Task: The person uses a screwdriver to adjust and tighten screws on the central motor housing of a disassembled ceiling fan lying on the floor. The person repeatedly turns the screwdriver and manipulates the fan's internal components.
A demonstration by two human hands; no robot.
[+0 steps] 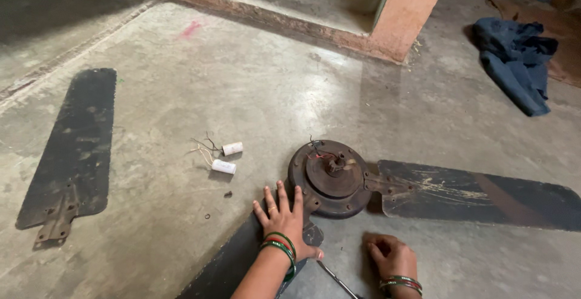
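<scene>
bare grey concrete floor [242, 87], worn. round rusty metal ceiling-fan motor [331, 178] lies near the middle, with one dark blade [484, 196] attached on the right. left hand [284, 217] flat, fingers spread, pressing on a second dark blade [233, 262] just beside the motor, gripping nothing. right hand [390, 253] curled on the floor; contents cannot be told. detached blade [75, 154] well apart, left. two white cylindrical capacitors [227, 158] near the motor.
</scene>
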